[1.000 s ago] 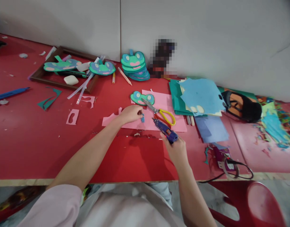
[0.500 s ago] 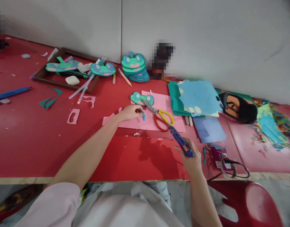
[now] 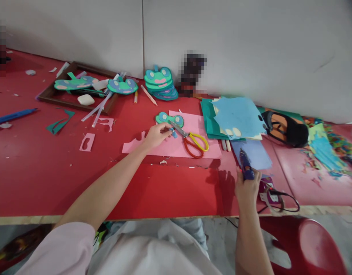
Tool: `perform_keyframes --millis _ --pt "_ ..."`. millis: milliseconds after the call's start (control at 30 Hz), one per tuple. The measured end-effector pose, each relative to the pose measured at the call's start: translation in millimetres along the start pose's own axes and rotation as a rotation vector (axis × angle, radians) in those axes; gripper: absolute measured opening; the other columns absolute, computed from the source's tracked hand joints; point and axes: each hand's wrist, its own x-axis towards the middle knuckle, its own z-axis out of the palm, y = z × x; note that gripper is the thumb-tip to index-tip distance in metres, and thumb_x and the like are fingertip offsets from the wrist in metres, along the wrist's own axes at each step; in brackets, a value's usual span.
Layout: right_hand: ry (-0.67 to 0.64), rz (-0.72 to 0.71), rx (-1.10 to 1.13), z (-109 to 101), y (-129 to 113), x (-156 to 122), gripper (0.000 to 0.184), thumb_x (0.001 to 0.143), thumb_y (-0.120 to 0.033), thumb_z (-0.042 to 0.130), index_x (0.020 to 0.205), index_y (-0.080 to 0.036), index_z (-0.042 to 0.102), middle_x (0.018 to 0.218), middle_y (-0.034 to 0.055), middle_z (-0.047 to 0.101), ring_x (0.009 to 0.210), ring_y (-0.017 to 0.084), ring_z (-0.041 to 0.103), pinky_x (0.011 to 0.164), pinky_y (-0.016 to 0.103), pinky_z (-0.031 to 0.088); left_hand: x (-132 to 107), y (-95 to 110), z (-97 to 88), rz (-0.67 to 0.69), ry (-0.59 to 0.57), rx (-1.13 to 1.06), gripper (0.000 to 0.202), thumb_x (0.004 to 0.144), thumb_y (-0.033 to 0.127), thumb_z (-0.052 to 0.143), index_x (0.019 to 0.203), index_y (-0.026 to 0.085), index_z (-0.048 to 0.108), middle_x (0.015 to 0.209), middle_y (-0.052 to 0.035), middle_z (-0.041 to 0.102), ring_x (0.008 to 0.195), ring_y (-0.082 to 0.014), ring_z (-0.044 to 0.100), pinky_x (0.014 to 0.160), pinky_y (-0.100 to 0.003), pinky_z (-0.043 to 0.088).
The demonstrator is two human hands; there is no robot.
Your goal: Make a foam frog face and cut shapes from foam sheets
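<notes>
My left hand (image 3: 158,134) pinches a small blue paper piece (image 3: 174,133) just below a green frog-face cutout (image 3: 169,119) with blue and white eyes. Scissors (image 3: 193,143) with one yellow and one red handle lie partly open beside it, on pink paper (image 3: 161,149). Off to the right, my right hand (image 3: 248,186) is closed around a dark blue hand tool (image 3: 246,164) with a narrow front end, of a kind I cannot make out. It is held over the edge of blue-violet sheets (image 3: 260,154).
Frog faces are stacked (image 3: 160,82) by the wall. A brown wooden tray (image 3: 78,105) holds more pieces. Pale blue and green sheets (image 3: 236,116) lie at right, near a black-and-orange holder (image 3: 287,128). A purple box (image 3: 267,187) with a cable lies by the front edge.
My right hand has moved right with the blue tool, away from the scissors, and the tool now points forward. My left hand has moved slightly up, still holding the blue paper piece.
</notes>
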Motion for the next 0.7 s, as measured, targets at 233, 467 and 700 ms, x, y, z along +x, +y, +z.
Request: perform_keyframes --millis 233,467,700 --pt "-0.035 0.101 0.002 2.7 -3.7 -0.9 0.048 0.082 -0.053 0.044 0.106 -0.012 0.047 0.097 0.0171 0.051 0.088 0.029 0.053 0.072 0.042 0.042 -0.3 7.6 -3.1 -0.017 0.046 0.015 0.008 0.075 0.023 0.059 0.081 0.017 0.058 0.082 -0.0046 0.068 0.073 -0.0125 0.065 0.059 -0.022 0.053" --pt "-0.072 0.114 -0.160 -1.5 -19.2 -4.7 0.042 0.075 -0.033 0.054 0.110 -0.015 0.043 0.098 0.0123 0.045 0.070 0.023 0.050 0.063 0.039 0.041 -1.0 4.1 -1.5 -0.018 0.004 -0.033 0.011 0.077 0.026 0.058 0.084 0.017 0.058 0.084 -0.0052 0.068 0.069 -0.0120 0.064 0.056 -0.022 0.054" --pt "0.072 0.262 -0.174 2.6 4.7 28.7 0.053 0.072 -0.037 0.058 0.116 -0.011 0.043 0.110 0.0207 0.046 0.090 0.032 0.053 0.077 0.049 0.042 -0.3 -0.9 -1.1 0.007 -0.005 0.010 0.013 0.077 0.029 0.057 0.083 0.017 0.056 0.083 -0.0043 0.068 0.071 -0.0117 0.064 0.061 -0.023 0.054"
